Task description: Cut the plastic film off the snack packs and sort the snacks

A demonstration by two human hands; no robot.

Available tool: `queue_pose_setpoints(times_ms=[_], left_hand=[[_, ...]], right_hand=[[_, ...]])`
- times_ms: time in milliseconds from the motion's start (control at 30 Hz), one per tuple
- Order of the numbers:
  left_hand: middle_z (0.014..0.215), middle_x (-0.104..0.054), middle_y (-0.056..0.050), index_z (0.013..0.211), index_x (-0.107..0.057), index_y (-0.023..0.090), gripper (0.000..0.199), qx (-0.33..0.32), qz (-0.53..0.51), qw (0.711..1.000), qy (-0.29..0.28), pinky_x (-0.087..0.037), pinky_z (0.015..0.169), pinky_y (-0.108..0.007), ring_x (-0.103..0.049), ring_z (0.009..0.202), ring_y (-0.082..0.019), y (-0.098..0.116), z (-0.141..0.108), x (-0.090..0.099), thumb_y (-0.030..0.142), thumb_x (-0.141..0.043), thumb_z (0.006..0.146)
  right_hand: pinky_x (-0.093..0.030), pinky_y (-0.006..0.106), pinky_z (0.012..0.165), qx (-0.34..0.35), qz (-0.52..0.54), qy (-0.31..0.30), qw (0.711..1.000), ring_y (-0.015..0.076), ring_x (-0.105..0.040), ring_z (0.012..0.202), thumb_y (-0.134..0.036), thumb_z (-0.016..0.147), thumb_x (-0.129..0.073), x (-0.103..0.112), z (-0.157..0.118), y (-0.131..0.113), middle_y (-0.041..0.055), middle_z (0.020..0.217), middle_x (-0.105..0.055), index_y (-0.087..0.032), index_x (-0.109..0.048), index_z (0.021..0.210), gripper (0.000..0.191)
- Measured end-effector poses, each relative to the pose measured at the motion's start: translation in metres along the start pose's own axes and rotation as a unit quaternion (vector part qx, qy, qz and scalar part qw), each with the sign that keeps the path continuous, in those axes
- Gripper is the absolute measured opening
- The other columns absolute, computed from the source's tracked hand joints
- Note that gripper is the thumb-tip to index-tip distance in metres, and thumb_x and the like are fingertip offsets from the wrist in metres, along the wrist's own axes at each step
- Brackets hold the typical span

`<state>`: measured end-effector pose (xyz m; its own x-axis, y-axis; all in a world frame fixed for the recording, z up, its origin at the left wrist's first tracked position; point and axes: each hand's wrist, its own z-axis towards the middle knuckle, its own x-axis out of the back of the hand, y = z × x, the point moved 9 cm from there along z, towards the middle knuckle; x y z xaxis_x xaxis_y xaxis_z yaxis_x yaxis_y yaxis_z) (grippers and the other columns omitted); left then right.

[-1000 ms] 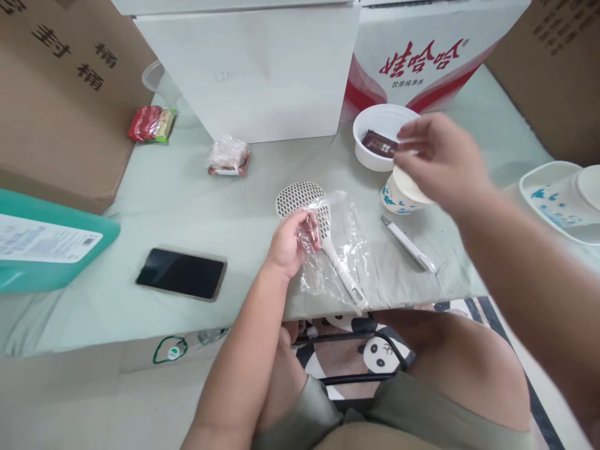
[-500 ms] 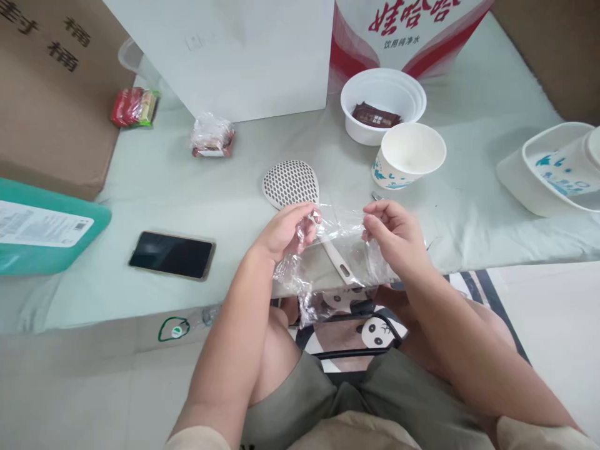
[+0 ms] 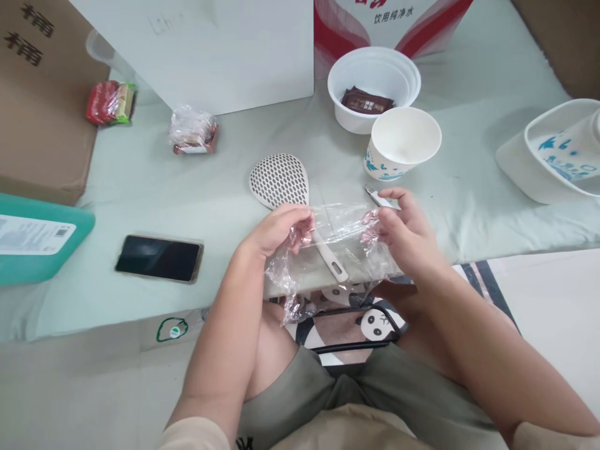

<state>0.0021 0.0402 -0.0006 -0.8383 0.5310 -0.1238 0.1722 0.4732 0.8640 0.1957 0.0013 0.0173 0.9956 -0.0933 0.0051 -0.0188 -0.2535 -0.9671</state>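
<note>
A clear plastic bag (image 3: 335,228) stretches between my two hands, its crumpled lower part hanging over the table's front edge. My left hand (image 3: 284,230) is closed on the bag's left side, fingers curled. My right hand (image 3: 407,230) grips the right side, with some fingers inside or behind the film; I cannot tell which. Behind the bag lies a grey slotted skimmer (image 3: 280,179), its handle (image 3: 332,262) seen through the film. A small knife-like tool (image 3: 376,196) with a white handle lies just beyond my right hand, partly covered by it.
Near the back are a white bowl (image 3: 342,116) holding brown packets (image 3: 367,101), and a paper cup (image 3: 375,164). A white tub (image 3: 518,164) with a cup stands right. Left are a phone (image 3: 159,257), wrapped snacks (image 3: 193,130) and a green container (image 3: 77,234). Boxes line the back.
My right hand has shifted a little right and its fingers have spread the bag wider. More of the white-handled tool shows. The whole view has shifted slightly.
</note>
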Motion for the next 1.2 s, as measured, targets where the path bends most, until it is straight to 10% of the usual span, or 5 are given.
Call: queue_pose_setpoints(times_ms=[367, 533, 700, 1033, 1200], left_hand=[[0.061, -0.071, -0.001, 0.069, -0.067, 0.018, 0.018, -0.181, -0.155, 0.949, 0.205, -0.057, 0.055, -0.021, -0.07, 0.057, -0.012, 0.025, -0.019, 0.076, 0.033, -0.06, 0.075], [0.098, -0.081, -0.012, 0.101, -0.074, 0.013, 0.052, -0.082, -0.066, 0.994, 0.04, -0.062, 0.082, -0.031, -0.078, 0.09, -0.021, 0.014, -0.008, 0.034, 0.056, -0.081, 0.073], [0.088, -0.078, -0.014, 0.09, -0.074, 0.011, 0.074, 0.054, 0.083, 0.981, -0.164, -0.053, 0.064, -0.027, -0.072, 0.073, -0.019, -0.009, -0.009, -0.024, 0.081, -0.077, 0.065], [0.053, -0.056, 0.001, 0.058, -0.064, 0.016, 0.027, 0.055, 0.24, 0.96, -0.134, -0.031, 0.046, -0.021, -0.047, 0.048, -0.009, -0.006, -0.004, -0.033, 0.034, -0.071, 0.077], [0.063, -0.074, -0.007, 0.064, -0.076, 0.018, 0.025, 0.089, 0.084, 0.991, -0.057, -0.048, 0.05, -0.023, -0.068, 0.055, -0.016, -0.013, -0.003, -0.017, 0.03, -0.062, 0.081]], right_hand=[[-0.034, 0.023, 0.051, -0.018, -0.117, -0.068, 0.991, 0.0075, -0.046, 0.053, -0.041, 0.078, -0.075, -0.011, -0.001, 0.004, -0.0031, 0.069, -0.061, -0.017, -0.066, 0.108, 0.039], [-0.037, 0.025, 0.05, 0.016, -0.17, -0.205, 0.964, 0.0082, -0.046, 0.053, -0.048, 0.081, -0.072, -0.036, -0.007, 0.007, 0.0014, 0.077, -0.067, -0.016, -0.068, 0.102, 0.039], [-0.033, 0.025, 0.05, 0.077, -0.247, -0.214, 0.942, 0.0081, -0.042, 0.05, -0.043, 0.085, -0.067, -0.043, -0.008, 0.003, -0.0023, 0.066, -0.061, -0.015, -0.07, 0.106, 0.035], [-0.031, 0.025, 0.053, 0.054, -0.229, -0.262, 0.936, 0.0089, -0.038, 0.051, -0.038, 0.086, -0.063, -0.059, -0.007, 0.009, -0.0092, 0.051, -0.043, -0.013, -0.066, 0.103, 0.03], [-0.034, 0.024, 0.052, 0.011, -0.178, -0.238, 0.955, 0.0096, -0.042, 0.051, -0.041, 0.087, -0.064, -0.05, -0.005, 0.012, -0.0087, 0.054, -0.047, -0.014, -0.065, 0.123, 0.045]])
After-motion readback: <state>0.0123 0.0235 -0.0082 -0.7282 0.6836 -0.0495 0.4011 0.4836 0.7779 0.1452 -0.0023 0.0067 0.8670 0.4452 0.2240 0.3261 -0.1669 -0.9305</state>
